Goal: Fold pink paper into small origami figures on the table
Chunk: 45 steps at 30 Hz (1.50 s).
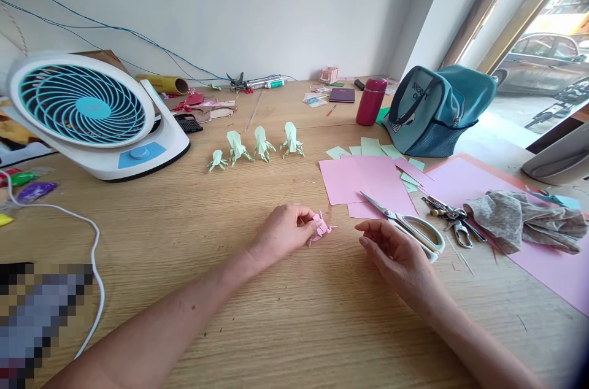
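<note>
Viewing remotely a wooden tabletop (285, 327) below a white wall (257, 8), I pinch a pink paper figure (324, 227) in my left hand (283, 229). From it, the fan (92, 108) sits at ten o'clock, the bag (427, 113) at two; my right hand (407, 260), thumb and fingers apart, partly blocks scissors (392, 215) at three.

Left hand (286, 231) pinching small pink folded-paper figure (320, 227) at tabletop (285, 321). Clock positions about figure: right hand (396, 256), fingers loosely curled, nearly 4; scissors (391, 215), 3; blue bag (421, 119), 2; flask (372, 102), 1; pale-green folded figures (263, 142), 11; fan (92, 108), 10.
</note>
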Motion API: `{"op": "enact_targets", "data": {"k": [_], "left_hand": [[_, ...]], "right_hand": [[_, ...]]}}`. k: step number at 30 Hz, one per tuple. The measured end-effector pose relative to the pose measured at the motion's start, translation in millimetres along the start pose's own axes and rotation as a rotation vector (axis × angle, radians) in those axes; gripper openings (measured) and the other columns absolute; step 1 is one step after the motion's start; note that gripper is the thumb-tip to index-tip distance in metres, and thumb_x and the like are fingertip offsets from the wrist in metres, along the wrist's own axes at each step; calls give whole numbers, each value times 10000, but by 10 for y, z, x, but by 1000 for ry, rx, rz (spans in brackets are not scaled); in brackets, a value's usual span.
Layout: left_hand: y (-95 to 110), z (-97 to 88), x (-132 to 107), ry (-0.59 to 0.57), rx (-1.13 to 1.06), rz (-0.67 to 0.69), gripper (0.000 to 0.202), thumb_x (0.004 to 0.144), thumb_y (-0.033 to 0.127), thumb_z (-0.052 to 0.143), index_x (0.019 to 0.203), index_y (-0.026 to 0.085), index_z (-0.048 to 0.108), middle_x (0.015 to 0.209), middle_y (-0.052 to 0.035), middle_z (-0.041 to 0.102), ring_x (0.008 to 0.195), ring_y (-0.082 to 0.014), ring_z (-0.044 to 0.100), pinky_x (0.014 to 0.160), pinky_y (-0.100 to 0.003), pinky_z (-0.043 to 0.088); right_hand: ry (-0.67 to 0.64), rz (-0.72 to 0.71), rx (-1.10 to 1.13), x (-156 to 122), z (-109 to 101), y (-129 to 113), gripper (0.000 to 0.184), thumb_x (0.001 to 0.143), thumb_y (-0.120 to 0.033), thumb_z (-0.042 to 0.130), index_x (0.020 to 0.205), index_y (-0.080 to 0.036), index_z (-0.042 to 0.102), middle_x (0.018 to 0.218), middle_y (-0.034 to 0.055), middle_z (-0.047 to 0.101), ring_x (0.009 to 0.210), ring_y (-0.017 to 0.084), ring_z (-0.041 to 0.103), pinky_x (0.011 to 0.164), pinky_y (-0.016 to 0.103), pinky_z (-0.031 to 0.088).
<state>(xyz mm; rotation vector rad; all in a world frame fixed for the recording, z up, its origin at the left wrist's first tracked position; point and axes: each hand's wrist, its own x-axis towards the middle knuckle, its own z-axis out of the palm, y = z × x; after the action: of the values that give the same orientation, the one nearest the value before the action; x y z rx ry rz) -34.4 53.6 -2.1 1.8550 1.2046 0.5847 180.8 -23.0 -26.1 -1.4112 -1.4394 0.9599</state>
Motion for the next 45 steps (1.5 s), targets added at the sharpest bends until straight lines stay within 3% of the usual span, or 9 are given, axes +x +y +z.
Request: {"op": "enact_targets", "data": {"k": [4, 10, 14, 20, 23, 27, 32, 39, 45], "left_hand": [[20, -45, 10, 67, 148, 61, 237, 876, 308, 560, 788, 211, 757, 864, -27, 732, 714, -152, 620, 655, -247, 432], [-6, -73, 45, 154, 240, 80, 119, 849, 182, 582, 745, 176, 640, 835, -21, 666, 738, -148, 581, 668, -251, 418], [-30, -96, 67, 161, 253, 93, 128, 836, 103, 556, 736, 176, 587, 818, -8, 638, 738, -141, 579, 673, -248, 431], [61, -171, 45, 108, 274, 146, 124, 835, 116, 593, 739, 183, 633, 836, -5, 629, 800, -148, 594, 734, -258, 467], [92, -233, 33, 39, 382, 275, 174, 853, 79, 579, 894, 205, 691, 925, -25, 624, 911, -168, 593, 855, -305, 481], [48, -274, 33, -70, 639, 543, 299, 881, 115, 609, 1145, 241, 667, 1210, -86, 579, 1165, -248, 505, 1023, -432, 415], [-35, -207, 50, -80, 773, 684, 260, 984, 303, 488, 1167, 270, 669, 1347, -78, 548, 1297, -292, 417, 1052, -481, 386], [-61, -180, 85, -4, 799, 724, 245, 983, 316, 495, 1059, 267, 723, 1312, -61, 599, 1297, -283, 448, 1057, -484, 374], [-143, -432, 176, 113, 890, 633, 220, 970, 278, 517, 1010, 226, 727, 1346, -77, 581, 1321, -308, 426, 1056, -505, 362]], "right_hand": [[11, 3, 14, 6, -12, 7, 256, 897, -422, 589, 1056, -224, 622, 892, 59, 613, 791, 201, 571, 685, 326, 468], [29, 1, -3, 4, -22, -5, 259, 882, -432, 597, 1012, -212, 636, 921, 69, 640, 796, 199, 588, 676, 317, 476], [41, 12, -14, -3, -25, -40, 262, 875, -434, 590, 983, -200, 639, 860, 62, 651, 759, 199, 598, 624, 303, 463], [34, -4, -45, 1, -26, -59, 236, 875, -410, 579, 956, -197, 641, 852, 61, 654, 749, 194, 599, 621, 296, 459], [33, -18, -62, 1, -17, -30, 219, 876, -400, 580, 943, -203, 649, 854, 55, 648, 745, 188, 590, 634, 293, 463], [2, -17, -77, 1, -6, 23, 207, 892, -394, 559, 950, -215, 644, 856, 50, 638, 744, 187, 575, 634, 291, 461], [-22, -34, -110, -5, 14, 49, 199, 906, -384, 535, 941, -218, 637, 841, 49, 629, 741, 192, 569, 627, 293, 460], [-18, -46, -149, -17, 18, 71, 208, 921, -387, 521, 956, -219, 638, 860, 52, 633, 760, 193, 582, 631, 287, 467], [-18, -47, -179, -23, -3, 85, 235, 932, -415, 507, 965, -222, 637, 850, 51, 633, 763, 199, 584, 632, 288, 475]]}}
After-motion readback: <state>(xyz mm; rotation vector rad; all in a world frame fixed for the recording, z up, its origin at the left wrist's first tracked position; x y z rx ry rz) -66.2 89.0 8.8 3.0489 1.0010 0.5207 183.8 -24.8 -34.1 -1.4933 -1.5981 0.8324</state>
